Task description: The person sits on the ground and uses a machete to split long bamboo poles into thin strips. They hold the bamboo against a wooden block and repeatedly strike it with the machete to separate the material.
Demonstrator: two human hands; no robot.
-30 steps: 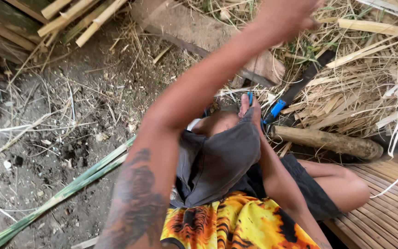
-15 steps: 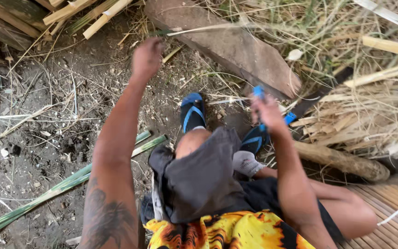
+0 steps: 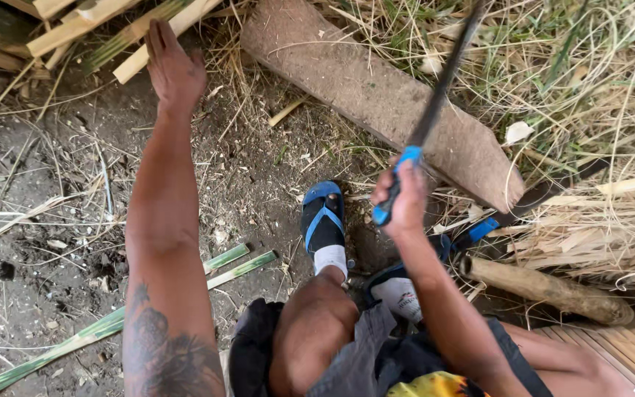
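A: Ground? 
B: Bare dirt scattered with dry straw, grass lying at the far right. Split bamboo strips are piling at top left, green bamboo slats are lying lower left.

A: Left hand?
B: Left hand is stretching out flat, fingers together, gripping nothing. It's hovering just short of the bamboo strips, maybe grazing one; can't tell.

A: Middle?
B: A foot in a blue sandal is resting on the dirt, between the two arms, nearer the knife hand.

A: Right hand?
B: Right hand is clamping a blue handle; the knife blade is running up and away from the fist. A worn plank is lying beyond the fist, under the blade. A round log is lying to the right of the wrist, beside woven slats.
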